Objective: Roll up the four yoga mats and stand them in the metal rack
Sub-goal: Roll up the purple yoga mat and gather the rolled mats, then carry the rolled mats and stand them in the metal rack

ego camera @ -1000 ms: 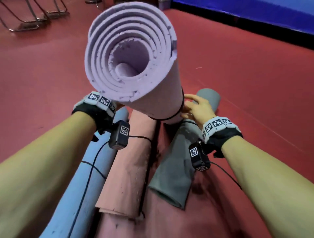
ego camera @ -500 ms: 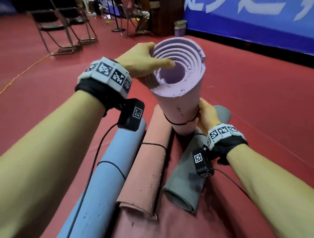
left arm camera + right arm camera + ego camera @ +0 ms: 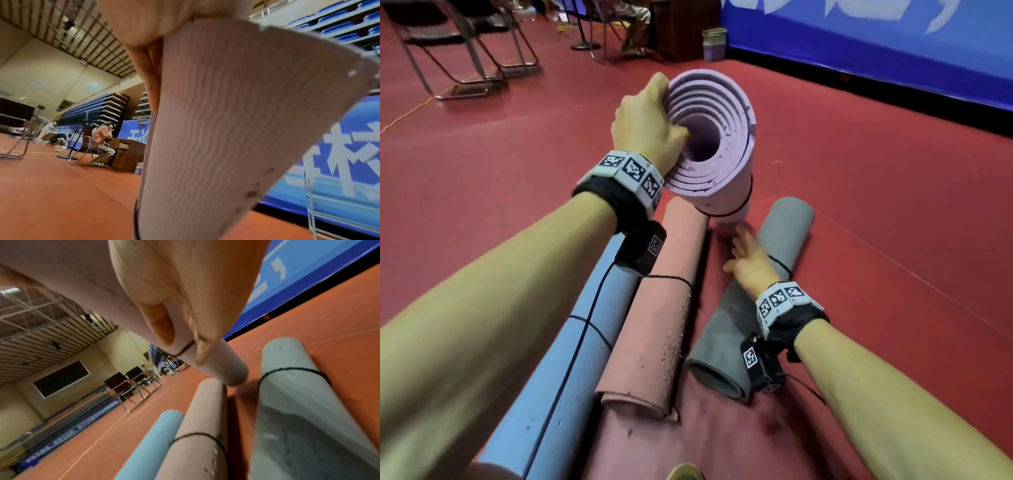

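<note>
A rolled lilac yoga mat (image 3: 734,192) with a black band is held tilted, its spiral end towards me. My left hand (image 3: 650,126) grips the top rim, thumb pressed into the roll's end; in the left wrist view the palm (image 3: 148,24) lies against the lilac mat (image 3: 226,129). My right hand (image 3: 748,260) holds the mat's lower part, where the fingers (image 3: 203,350) lie at the band on the lilac mat (image 3: 224,371). On the floor lie three banded rolls: blue (image 3: 571,377), pink (image 3: 657,325) and grey (image 3: 760,287). The lilac mat's lower end sits between the pink and grey rolls' far ends.
Metal-framed chairs (image 3: 465,51) stand at the far left on the red floor. A blue banner wall (image 3: 876,51) runs along the right, with a small bin (image 3: 714,42) and a wooden desk beside it. A thin metal frame (image 3: 310,203) stands by the banner. A seated person (image 3: 102,139) is far off.
My left hand rose from under the lilac mat's side to its top rim and now grips it. My right hand slid down towards the lower end. The mat's top tipped away from me.
</note>
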`<state>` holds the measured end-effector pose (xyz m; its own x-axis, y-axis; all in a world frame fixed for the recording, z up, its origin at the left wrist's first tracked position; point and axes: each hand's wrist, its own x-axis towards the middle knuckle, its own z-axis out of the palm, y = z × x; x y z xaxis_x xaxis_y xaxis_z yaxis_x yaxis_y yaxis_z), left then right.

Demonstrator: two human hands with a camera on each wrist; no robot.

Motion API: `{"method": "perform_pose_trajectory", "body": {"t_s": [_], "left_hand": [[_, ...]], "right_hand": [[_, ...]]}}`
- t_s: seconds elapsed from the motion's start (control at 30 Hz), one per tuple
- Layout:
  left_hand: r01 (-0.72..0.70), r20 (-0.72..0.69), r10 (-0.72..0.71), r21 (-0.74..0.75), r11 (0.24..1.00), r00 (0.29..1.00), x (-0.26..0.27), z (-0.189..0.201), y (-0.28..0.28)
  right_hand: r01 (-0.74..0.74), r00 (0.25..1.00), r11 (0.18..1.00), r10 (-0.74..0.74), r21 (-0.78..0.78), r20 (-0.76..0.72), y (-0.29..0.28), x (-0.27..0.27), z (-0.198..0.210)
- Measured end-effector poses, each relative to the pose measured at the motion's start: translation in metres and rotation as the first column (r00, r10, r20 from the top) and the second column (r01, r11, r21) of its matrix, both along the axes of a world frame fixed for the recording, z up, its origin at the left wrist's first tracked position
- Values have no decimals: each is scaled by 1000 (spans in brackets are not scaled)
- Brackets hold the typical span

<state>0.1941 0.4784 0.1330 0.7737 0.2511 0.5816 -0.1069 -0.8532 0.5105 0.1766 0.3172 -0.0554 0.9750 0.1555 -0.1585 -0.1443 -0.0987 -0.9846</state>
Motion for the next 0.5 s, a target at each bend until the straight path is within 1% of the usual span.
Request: {"method": "perform_pose_trajectory", "body": {"t_s": [0.03, 0.07, 0.1, 0.13, 0.17, 0.2, 0.23, 0.27, 0.3, 0.33, 0.37, 0.4, 0.43, 0.47, 0.5], "left_hand": [[1, 19, -2, 5, 1000, 1000, 2, -8, -2], [0, 20, 0, -2, 1000, 1000, 3, -16, -4], [-3, 3, 3, -28, 1000, 1000, 5, -25, -4], [-4, -22, 3, -59, 998, 1000, 8, -35, -3], [-2, -62, -4, -86, 996, 998, 10, -46, -2], [10, -105, -20, -97, 995, 994, 12, -57, -2], [27, -148, -39, -85, 996, 988, 13, -68, -3], [50, -193, -57, -45, 998, 980, 15, -80, -4], [77, -237, -68, 28, 997, 969, 17, -90, -6], [117, -278, -79, 123, 986, 957, 17, -102, -9], [168, -311, -92, 227, 959, 946, 17, -110, -12], [228, -346, -109, 325, 918, 932, 15, -117, -17], [287, -379, -125, 409, 866, 917, 15, -122, -24], [335, -400, -142, 467, 818, 906, 13, -125, -30], [365, -410, -159, 493, 790, 898, 12, -129, -35]], "right_hand": [[6, 1000, 999, -7, -50, -26, 0, -2, -14], [-14, 999, 986, 9, -165, -33, 0, -8, -23], [-64, 998, 951, 52, -301, -46, 0, -14, -33], [-112, 994, 889, 98, -444, -54, 1, -17, -47], [-158, 987, 821, 148, -549, -62, 2, -26, -54], [-195, 979, 761, 187, -619, -78, 3, -34, -65], [-250, 963, 691, 247, -678, -103, 5, -41, -79], [-339, 930, 572, 322, -747, -176, 8, -50, -89], [-412, 888, 409, 382, -814, -257, 11, -58, -99], [-437, 851, 247, 424, -865, -309, 12, -66, -111], [-417, 828, 116, 458, -901, -325, 13, -71, -120], [-373, 819, 26, 479, -927, -316, 12, -76, -131], [-313, 826, -22, 487, -950, -283, 14, -80, -143], [-256, 845, -40, 475, -966, -244, 15, -84, -150], [-195, 872, -38, 450, -980, -191, 18, -86, -154]]}}
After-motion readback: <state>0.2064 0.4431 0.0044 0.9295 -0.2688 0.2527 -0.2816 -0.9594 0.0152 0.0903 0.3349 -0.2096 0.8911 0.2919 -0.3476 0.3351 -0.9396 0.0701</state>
